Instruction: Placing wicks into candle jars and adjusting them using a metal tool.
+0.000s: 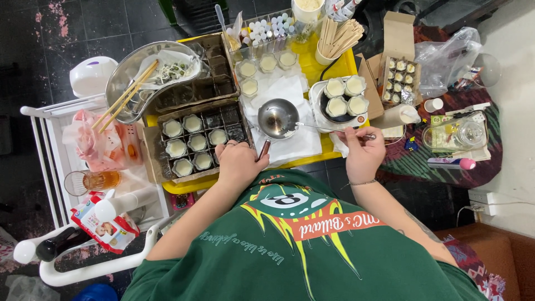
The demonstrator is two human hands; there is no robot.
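My left hand (239,160) grips the brown handle of a small steel melting pot (278,117), which stands on white paper on the yellow tray (312,64). A thin metal spoon (323,128) is in my right hand (363,151), its tip resting at the pot's rim. To the left, a cardboard divider box (195,142) holds several small glass jars filled with pale wax. Right of the pot, a round black pan (340,97) carries more wax-filled jars.
A steel kidney-shaped dish (131,78) with chopsticks lies at the back left. A cup of wooden sticks (334,36), small vials and a box of little cups (400,75) stand behind. A white cart (50,167) at left holds a glass and packets.
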